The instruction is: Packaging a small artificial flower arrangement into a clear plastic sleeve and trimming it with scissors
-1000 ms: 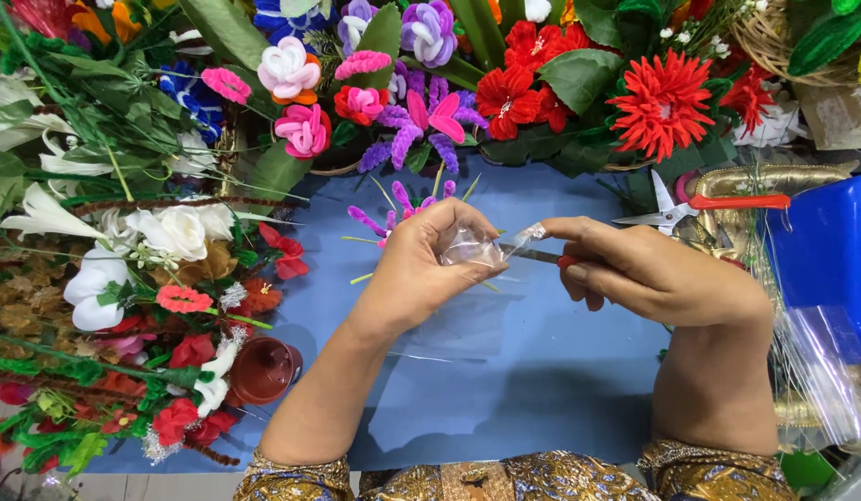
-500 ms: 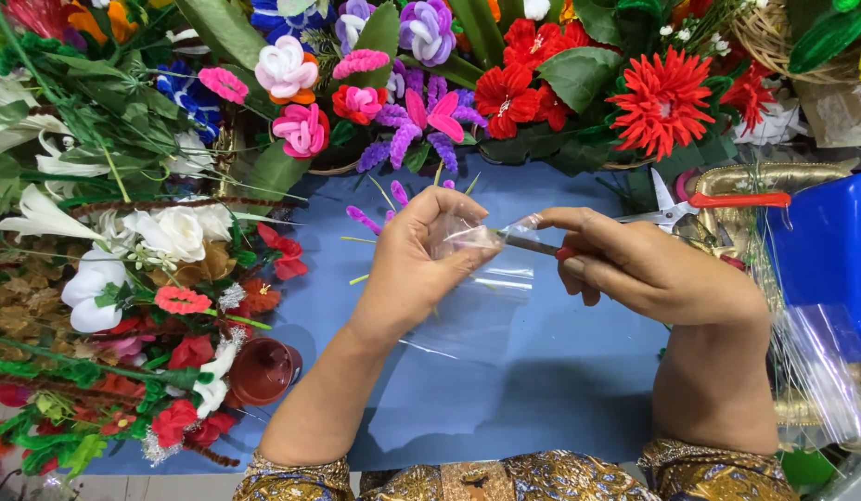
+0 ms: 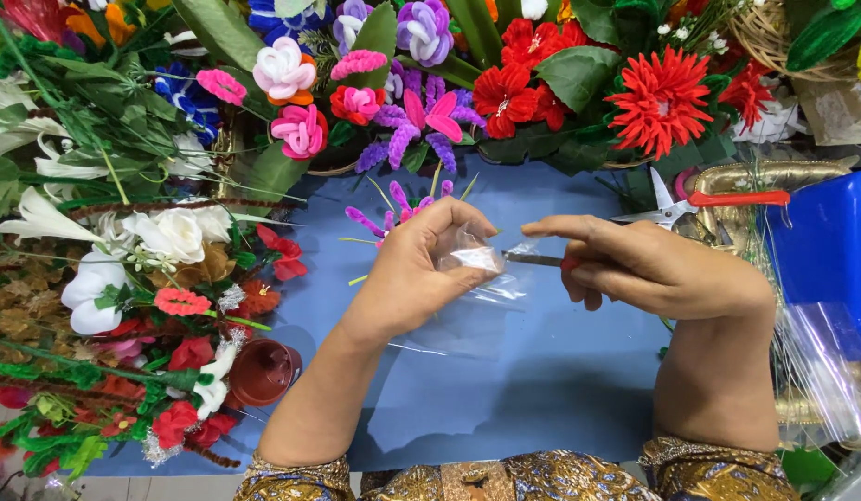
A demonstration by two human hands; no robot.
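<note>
Head view: left hand pinched on clear film, right hand clenching half-hidden tool.

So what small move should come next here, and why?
Probably close the tool on the clear film. The left hand pinches the film bunched at its fingertips, the right hand holds the slim, red-handled tool with its tip at that bunch, and the rest of the sheet hangs loose below.
</note>
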